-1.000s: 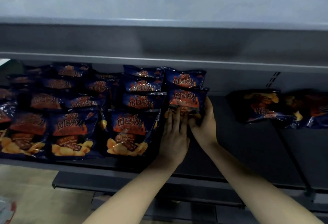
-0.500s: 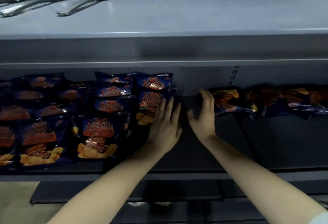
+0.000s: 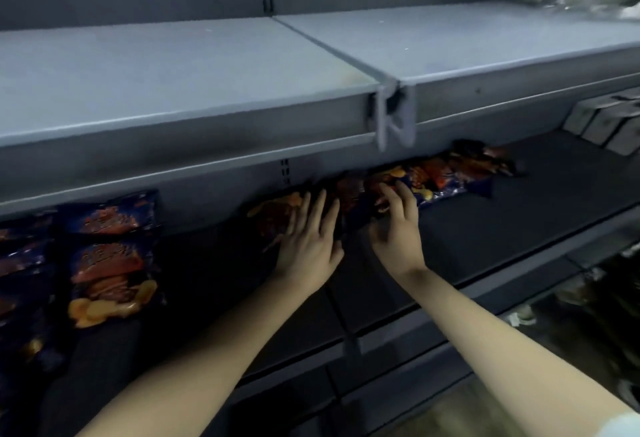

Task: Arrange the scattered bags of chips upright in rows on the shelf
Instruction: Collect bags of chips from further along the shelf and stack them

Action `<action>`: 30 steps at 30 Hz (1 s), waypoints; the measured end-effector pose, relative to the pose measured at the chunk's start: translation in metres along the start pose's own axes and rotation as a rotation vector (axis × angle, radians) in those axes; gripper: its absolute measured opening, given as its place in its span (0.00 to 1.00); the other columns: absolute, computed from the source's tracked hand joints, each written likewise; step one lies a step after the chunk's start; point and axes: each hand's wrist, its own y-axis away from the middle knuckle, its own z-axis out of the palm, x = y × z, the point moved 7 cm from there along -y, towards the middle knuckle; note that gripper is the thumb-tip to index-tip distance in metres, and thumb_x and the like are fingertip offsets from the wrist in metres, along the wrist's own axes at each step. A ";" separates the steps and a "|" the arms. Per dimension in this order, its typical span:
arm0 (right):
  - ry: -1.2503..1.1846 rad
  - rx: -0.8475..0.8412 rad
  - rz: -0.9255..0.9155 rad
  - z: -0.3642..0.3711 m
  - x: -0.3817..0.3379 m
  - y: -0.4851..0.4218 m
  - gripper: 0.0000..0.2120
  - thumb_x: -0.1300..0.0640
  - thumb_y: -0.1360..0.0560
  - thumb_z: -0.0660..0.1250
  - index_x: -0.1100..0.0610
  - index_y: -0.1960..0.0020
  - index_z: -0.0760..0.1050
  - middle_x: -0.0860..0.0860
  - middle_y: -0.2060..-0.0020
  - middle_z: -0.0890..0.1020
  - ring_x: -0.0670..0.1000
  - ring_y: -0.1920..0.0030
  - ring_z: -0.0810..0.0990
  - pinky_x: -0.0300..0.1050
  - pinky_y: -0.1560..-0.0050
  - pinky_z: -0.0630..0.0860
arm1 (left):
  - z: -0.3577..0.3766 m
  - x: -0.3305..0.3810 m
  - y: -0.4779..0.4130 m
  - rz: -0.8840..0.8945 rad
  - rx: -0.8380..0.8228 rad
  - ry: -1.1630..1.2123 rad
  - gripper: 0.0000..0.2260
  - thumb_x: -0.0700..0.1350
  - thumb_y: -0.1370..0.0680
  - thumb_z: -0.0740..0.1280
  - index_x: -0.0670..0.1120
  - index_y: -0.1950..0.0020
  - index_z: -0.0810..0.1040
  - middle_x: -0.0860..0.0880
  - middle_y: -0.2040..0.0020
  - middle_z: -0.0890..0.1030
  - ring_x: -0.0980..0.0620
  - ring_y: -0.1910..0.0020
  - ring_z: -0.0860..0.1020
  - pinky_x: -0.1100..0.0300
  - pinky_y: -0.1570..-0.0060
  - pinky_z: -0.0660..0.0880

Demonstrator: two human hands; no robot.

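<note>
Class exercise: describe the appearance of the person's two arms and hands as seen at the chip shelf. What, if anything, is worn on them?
Both forearms are bare from wrist to near the elbow. The left hand and right hand wear no gloves, and no rings, watch or bracelet show on either. The only clothing in sight is a pale sleeve edge on the right arm, at the lower right corner of the view. Nails look short and unpainted, though the picture is slightly blurred.

The upper shelf (image 3: 194, 145) hides the tops of the scattered bags (image 3: 440, 173) at centre right. The left edge cuts the upright bags (image 3: 20, 263) at lower left. Motion blur leaves every printed label unreadable.
</note>
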 end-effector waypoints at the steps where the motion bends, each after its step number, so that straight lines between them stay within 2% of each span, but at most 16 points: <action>1: 0.033 -0.013 0.014 -0.006 0.010 -0.001 0.32 0.68 0.29 0.66 0.58 0.27 0.62 0.58 0.27 0.58 0.59 0.27 0.57 0.56 0.29 0.62 | 0.003 0.010 -0.009 0.014 0.002 -0.004 0.31 0.51 0.22 0.60 0.44 0.23 0.52 0.41 0.23 0.52 0.41 0.24 0.49 0.47 0.27 0.46; 4: 0.099 -0.068 0.039 -0.019 0.034 -0.003 0.34 0.65 0.29 0.68 0.56 0.26 0.60 0.57 0.26 0.56 0.59 0.26 0.55 0.59 0.28 0.60 | 0.014 0.032 -0.033 0.037 -0.013 -0.020 0.35 0.54 0.23 0.63 0.46 0.23 0.49 0.42 0.23 0.52 0.41 0.24 0.50 0.47 0.27 0.47; 9: 0.109 -0.150 0.045 -0.020 0.056 -0.003 0.36 0.65 0.29 0.68 0.52 0.25 0.58 0.54 0.26 0.55 0.57 0.25 0.52 0.58 0.27 0.57 | 0.042 0.030 -0.055 -0.075 -0.104 -0.013 0.39 0.56 0.25 0.66 0.52 0.23 0.45 0.43 0.23 0.50 0.38 0.26 0.52 0.46 0.29 0.58; 12: 0.135 -0.163 -0.013 -0.015 0.057 -0.001 0.32 0.65 0.29 0.68 0.55 0.27 0.64 0.56 0.29 0.64 0.60 0.25 0.54 0.60 0.27 0.57 | 0.052 0.033 -0.057 -0.056 -0.129 -0.058 0.33 0.52 0.23 0.65 0.58 0.24 0.50 0.43 0.24 0.54 0.38 0.27 0.56 0.47 0.31 0.63; 15: 0.196 -0.164 -0.095 -0.008 0.052 0.002 0.25 0.64 0.28 0.68 0.56 0.31 0.71 0.56 0.32 0.70 0.61 0.25 0.55 0.63 0.27 0.53 | 0.055 0.038 -0.056 -0.058 -0.099 -0.081 0.27 0.48 0.23 0.64 0.59 0.27 0.59 0.44 0.25 0.59 0.39 0.30 0.63 0.49 0.37 0.67; 18: 0.218 -0.187 -0.145 -0.001 0.049 0.006 0.24 0.62 0.27 0.67 0.56 0.31 0.70 0.54 0.33 0.72 0.56 0.24 0.55 0.60 0.26 0.45 | 0.051 0.039 -0.055 -0.069 -0.053 -0.069 0.24 0.46 0.23 0.65 0.57 0.28 0.63 0.45 0.26 0.62 0.40 0.32 0.66 0.51 0.43 0.71; 20: 0.183 -0.202 -0.142 0.001 0.047 0.006 0.24 0.61 0.26 0.66 0.56 0.30 0.69 0.53 0.33 0.72 0.55 0.25 0.56 0.56 0.26 0.43 | 0.044 0.038 -0.054 -0.076 -0.024 -0.040 0.23 0.47 0.22 0.64 0.55 0.28 0.63 0.45 0.27 0.62 0.41 0.32 0.65 0.53 0.45 0.73; 23: 0.098 -0.215 -0.122 0.001 0.042 0.004 0.25 0.63 0.26 0.65 0.57 0.30 0.68 0.56 0.33 0.72 0.56 0.27 0.62 0.54 0.26 0.47 | 0.029 0.033 -0.051 -0.106 0.065 0.072 0.22 0.49 0.21 0.61 0.51 0.27 0.62 0.44 0.28 0.65 0.44 0.32 0.68 0.55 0.47 0.74; 26: -0.013 -0.212 -0.096 0.001 0.034 0.003 0.26 0.65 0.26 0.64 0.58 0.29 0.66 0.56 0.32 0.70 0.56 0.30 0.65 0.54 0.27 0.59 | 0.007 0.028 -0.050 -0.155 0.207 0.266 0.20 0.47 0.21 0.63 0.45 0.29 0.66 0.42 0.34 0.72 0.45 0.41 0.76 0.57 0.55 0.77; 28: -0.075 -0.207 -0.066 0.002 0.031 0.002 0.27 0.64 0.25 0.64 0.57 0.28 0.64 0.55 0.30 0.67 0.54 0.29 0.64 0.47 0.29 0.62 | -0.005 0.021 -0.047 -0.227 0.275 0.387 0.20 0.47 0.21 0.64 0.42 0.31 0.67 0.40 0.38 0.76 0.43 0.49 0.80 0.61 0.63 0.74; 30: -0.119 -0.208 -0.051 0.002 0.026 0.001 0.28 0.62 0.25 0.64 0.56 0.27 0.61 0.54 0.28 0.63 0.51 0.28 0.62 0.37 0.32 0.59 | -0.010 0.013 -0.042 -0.287 0.311 0.465 0.20 0.48 0.22 0.64 0.42 0.32 0.67 0.39 0.43 0.79 0.42 0.54 0.81 0.65 0.67 0.69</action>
